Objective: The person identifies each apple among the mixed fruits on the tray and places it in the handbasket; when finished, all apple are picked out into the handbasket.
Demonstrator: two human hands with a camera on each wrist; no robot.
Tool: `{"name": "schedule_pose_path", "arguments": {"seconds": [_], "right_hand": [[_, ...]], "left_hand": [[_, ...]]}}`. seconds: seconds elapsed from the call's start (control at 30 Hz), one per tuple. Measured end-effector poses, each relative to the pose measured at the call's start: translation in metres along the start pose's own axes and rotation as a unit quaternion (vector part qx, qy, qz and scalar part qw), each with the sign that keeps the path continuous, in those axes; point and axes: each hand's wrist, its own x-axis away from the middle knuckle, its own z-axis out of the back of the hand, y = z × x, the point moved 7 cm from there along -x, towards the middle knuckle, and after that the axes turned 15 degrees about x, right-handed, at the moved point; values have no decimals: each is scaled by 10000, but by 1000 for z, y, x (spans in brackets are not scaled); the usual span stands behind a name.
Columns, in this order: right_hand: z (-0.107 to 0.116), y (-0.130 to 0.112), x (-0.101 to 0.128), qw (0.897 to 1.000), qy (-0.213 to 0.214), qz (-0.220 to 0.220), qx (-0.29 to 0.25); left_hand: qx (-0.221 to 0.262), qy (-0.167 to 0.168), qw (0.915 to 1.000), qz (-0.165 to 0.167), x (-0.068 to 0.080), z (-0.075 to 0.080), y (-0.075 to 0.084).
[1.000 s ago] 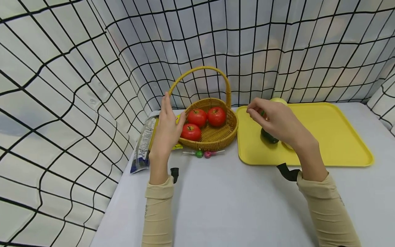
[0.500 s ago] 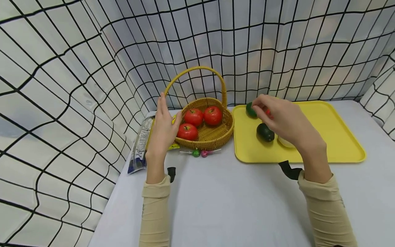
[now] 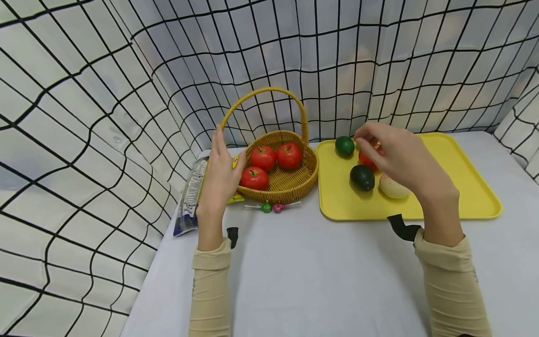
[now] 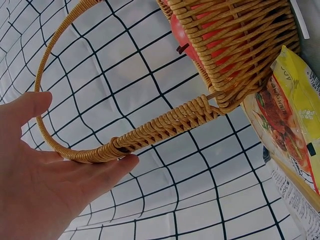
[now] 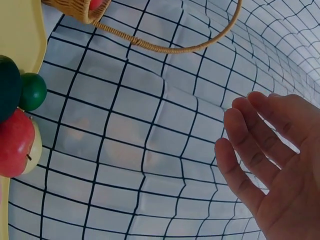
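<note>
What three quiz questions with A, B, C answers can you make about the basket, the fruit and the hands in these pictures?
1. Where do the two lollipops lie?
A. On the table in front of the basket
B. On the yellow tray
C. In the basket

2. How many tomatoes are in the basket?
A. One
B. Three
C. Five

3. What is the right hand doing?
A. Gripping the basket handle
B. Squeezing a tomato
C. Hovering over the fruit on the tray, fingers relaxed, holding nothing

Answers:
1 A, they lie on the grey table just before the basket's front rim.
2 B, three red ones show inside the wicker.
3 C, the right wrist view shows an empty palm; the yellow tray lies below it.
</note>
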Motion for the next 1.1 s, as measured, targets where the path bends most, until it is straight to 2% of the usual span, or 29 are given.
{"name": "schedule_pose_path", "arguments": {"seconds": [0.4,0.7,0.9,1.1], "right_hand": [[-15,29,-7,9986,-358,-390,12],[-60,74,-9,9917,-856,-942,-171],[-79,96,-10,9888,-955,-1130,-215],[-104,111,-10,9776,-1668,-1282,-37]], "left_hand": [[3,88,9999,-48,0,6,-2],[-11,33,10000,-8,-1,2,1],[-17,30,10000,33,0,1,2],[-5,9,10000,93,1,-1,0]]}}
